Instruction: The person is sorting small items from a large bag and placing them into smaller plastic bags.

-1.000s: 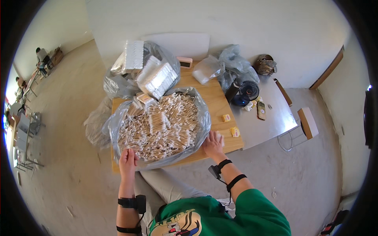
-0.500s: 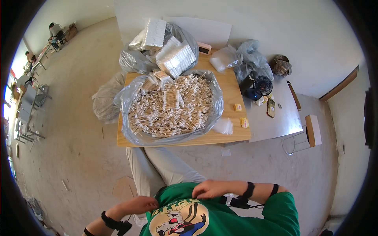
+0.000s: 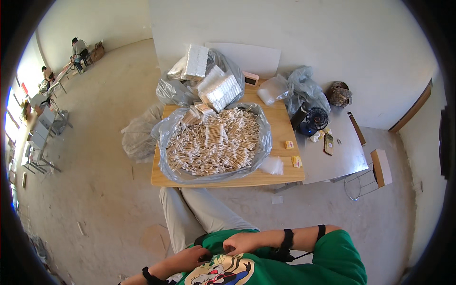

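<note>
Both my hands are at the front of my green T-shirt (image 3: 304,259), away from the table. My left hand (image 3: 191,258) lies against my belly with its fingers curled; a dark patch shows by its fingertips. My right hand (image 3: 241,242) is bent down onto the shirt, its fingers pressed together, and what they pinch is hidden. In front of me, a large grey plastic bag (image 3: 164,164) lies spread on a wooden table, full of loose cotton swabs (image 3: 209,154). A neat bundle of swabs (image 3: 215,134) rests on the heap.
Behind the heap, another grey bag (image 3: 173,91) holds white packs (image 3: 221,92). Clear plastic sleeves (image 3: 272,165) and small yellow boxes (image 3: 296,161) lie on the wooden table (image 3: 280,124). A metal side table (image 3: 346,147) bears a fan (image 3: 317,118) and a phone (image 3: 328,144). Two people sit far left.
My left hand has moved right and inward, nearer my right hand. The right hand has shifted slightly left, fingers still bent. The whole scene sits lower in view.
</note>
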Tool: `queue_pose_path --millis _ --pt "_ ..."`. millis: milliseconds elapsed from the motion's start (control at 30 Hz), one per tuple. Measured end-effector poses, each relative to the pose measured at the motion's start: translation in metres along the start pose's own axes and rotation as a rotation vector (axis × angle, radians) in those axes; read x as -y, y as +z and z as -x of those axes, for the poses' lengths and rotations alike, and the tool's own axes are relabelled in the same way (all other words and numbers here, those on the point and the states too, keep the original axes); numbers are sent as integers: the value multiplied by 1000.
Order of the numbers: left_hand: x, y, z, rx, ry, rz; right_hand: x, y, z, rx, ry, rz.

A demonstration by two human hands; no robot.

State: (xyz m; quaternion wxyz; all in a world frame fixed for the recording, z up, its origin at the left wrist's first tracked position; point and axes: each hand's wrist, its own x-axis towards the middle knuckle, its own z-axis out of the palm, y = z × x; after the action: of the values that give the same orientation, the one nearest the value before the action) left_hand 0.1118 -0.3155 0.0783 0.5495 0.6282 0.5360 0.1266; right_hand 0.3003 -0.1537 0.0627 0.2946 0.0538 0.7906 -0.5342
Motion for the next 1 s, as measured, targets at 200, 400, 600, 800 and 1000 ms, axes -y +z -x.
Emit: queue_pose_path --millis 200,400,600,800,1000 --pt "-2 26 -2 -20 -41 -278 -12 12 -1 78 33 79" --pt "21 55 -7 -159 60 -298 -26 22 8 79 27 -176" --pt "24 57 -13 -157 176 -247 -27 34 12 17 76 -275" --pt "12 55 -16 -180 206 -429 -29 50 17 -40 133 -473" --pt "6 59 -13 -234 227 -490 -20 54 22 -65 132 -632"
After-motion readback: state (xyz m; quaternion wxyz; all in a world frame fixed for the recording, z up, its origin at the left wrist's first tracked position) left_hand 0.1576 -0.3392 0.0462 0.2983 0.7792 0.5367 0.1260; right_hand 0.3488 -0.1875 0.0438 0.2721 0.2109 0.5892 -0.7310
